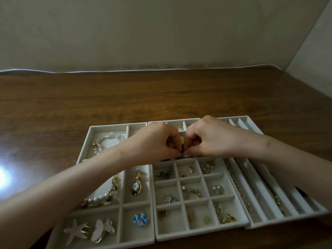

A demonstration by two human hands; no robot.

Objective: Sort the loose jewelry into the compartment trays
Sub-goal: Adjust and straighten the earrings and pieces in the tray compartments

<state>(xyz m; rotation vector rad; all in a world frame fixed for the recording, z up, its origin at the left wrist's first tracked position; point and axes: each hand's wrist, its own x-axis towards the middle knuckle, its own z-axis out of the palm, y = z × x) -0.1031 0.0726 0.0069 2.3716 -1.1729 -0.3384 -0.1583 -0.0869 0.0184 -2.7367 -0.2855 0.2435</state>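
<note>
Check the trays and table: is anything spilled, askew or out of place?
Nothing stands out. The white compartment trays sit side by side on the brown wooden table, no jewelry spilled outside them. The left hand and right hand pinch a small dark piece.

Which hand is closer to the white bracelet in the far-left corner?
Left. The left hand sits just right of the white bracelet; the right hand lies beyond it, farther right.

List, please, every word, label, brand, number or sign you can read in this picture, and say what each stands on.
There is no readable text.
The compartment trays, the jewelry in them, the wooden table and the wall show no lettering.
The small dark piece pinched by the left hand and right hand is mostly hidden.
</note>
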